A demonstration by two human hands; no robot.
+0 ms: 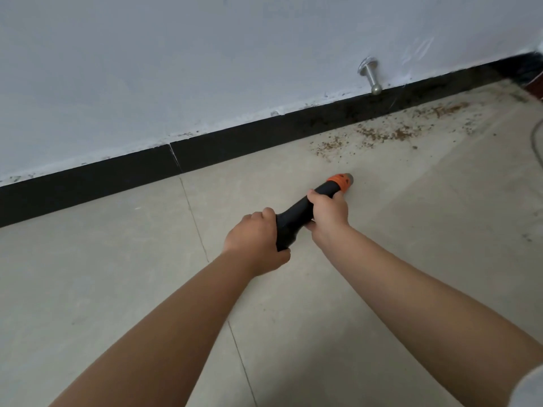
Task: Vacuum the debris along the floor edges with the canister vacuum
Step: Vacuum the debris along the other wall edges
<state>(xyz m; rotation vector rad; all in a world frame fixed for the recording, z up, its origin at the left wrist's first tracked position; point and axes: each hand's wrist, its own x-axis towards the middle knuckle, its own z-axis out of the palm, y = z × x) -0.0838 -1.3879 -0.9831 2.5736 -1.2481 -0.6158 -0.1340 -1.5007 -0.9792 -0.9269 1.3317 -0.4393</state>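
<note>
A black vacuum nozzle (296, 214) with an orange tip (340, 181) points down and to the right at the tiled floor. My left hand (255, 241) grips its rear end, and my right hand (329, 211) grips it just behind the orange tip. Brown crumb-like debris (385, 133) lies scattered on the floor along the black baseboard (229, 143), beyond and to the right of the tip. The tip sits apart from the debris. The hose and the canister are out of view.
A metal door stop (370, 77) sticks out of the white wall just above the baseboard. A thin cable (535, 139) curves along the floor at the right edge. Beige tiles (117, 259) fill the near floor.
</note>
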